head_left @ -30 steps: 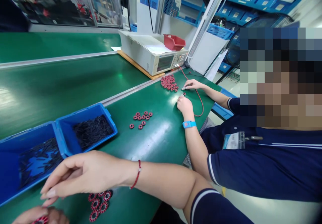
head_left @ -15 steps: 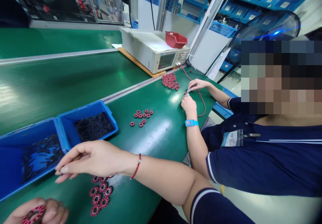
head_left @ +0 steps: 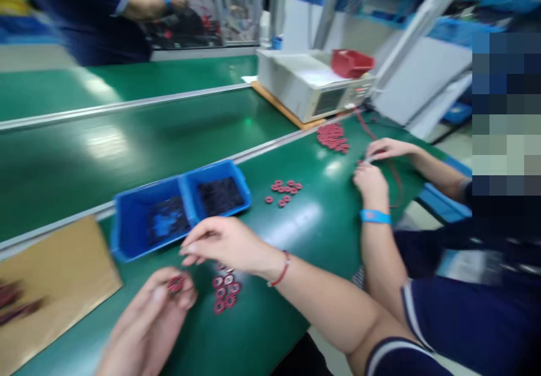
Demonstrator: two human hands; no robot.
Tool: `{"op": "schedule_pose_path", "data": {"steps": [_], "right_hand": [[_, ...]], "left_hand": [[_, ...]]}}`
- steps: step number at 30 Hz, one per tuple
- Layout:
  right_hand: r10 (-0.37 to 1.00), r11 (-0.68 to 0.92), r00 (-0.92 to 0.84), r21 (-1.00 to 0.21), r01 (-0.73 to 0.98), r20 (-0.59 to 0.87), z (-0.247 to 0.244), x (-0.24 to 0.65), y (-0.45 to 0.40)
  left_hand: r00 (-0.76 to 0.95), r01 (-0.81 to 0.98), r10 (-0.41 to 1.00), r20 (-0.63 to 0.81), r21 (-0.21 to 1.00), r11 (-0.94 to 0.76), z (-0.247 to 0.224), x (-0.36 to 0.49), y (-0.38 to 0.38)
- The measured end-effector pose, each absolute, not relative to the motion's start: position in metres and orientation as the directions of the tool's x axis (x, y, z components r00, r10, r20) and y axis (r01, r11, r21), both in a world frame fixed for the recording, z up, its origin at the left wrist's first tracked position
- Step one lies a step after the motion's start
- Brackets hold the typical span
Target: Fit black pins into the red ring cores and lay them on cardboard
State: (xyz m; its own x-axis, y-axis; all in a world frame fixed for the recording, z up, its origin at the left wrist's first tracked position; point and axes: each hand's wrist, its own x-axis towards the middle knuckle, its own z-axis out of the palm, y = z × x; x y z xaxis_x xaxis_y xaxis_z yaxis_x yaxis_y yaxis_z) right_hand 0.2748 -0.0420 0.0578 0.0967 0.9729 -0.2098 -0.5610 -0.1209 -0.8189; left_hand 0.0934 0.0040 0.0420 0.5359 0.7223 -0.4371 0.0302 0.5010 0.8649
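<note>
My left hand is closed around a red ring with inner slots, which looks like a small motor stator. Just above and to the right of it, my right hand pinches thumb against fingers; whatever may be between the tips is too small and blurred to make out. Behind my right fingertips stands a blue bin with dark thin strips over its floor. A second blue bin beside it is fuller of such strips. Below my right wrist lies a group of several red stators.
Left, brown cardboard carries blurred dark red pieces. More stators lie mid-table, with a larger pile by a bench instrument topped by a red tray. A co-worker's hands work at right; another person stands behind.
The view has swung left, bringing the cardboard and the person behind into sight. My left hand has come up with the stator, closer to my right fingertips.
</note>
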Motion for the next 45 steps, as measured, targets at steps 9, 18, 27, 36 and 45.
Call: {"op": "schedule_pose_path", "data": {"steps": [9, 18, 27, 36, 45], "right_hand": [[0.958, -0.020, 0.263, -0.944, -0.330, -0.112, 0.067, 0.279, -0.058], [0.960, -0.028, 0.269, -0.980, -0.197, -0.081, 0.070, 0.276, -0.069], [0.961, -0.007, 0.272, -0.991, -0.132, -0.043, 0.068, 0.276, -0.071], [0.962, 0.024, 0.274, -0.998, -0.061, 0.006, 0.072, 0.276, -0.072], [0.965, -0.005, 0.262, -0.999, -0.036, -0.014, 0.070, 0.277, -0.071]], "left_hand": [[0.664, -0.209, 0.653, -0.364, 0.749, 0.629, 0.055, 0.104, -0.009], [0.672, -0.279, 0.660, -0.335, 0.711, 0.645, 0.050, 0.102, -0.009], [0.682, -0.283, 0.663, -0.310, 0.723, 0.630, 0.049, 0.100, -0.009], [0.685, -0.294, 0.662, -0.305, 0.716, 0.633, 0.048, 0.101, -0.010], [0.673, -0.294, 0.658, -0.339, 0.693, 0.658, 0.051, 0.102, -0.009]]}}
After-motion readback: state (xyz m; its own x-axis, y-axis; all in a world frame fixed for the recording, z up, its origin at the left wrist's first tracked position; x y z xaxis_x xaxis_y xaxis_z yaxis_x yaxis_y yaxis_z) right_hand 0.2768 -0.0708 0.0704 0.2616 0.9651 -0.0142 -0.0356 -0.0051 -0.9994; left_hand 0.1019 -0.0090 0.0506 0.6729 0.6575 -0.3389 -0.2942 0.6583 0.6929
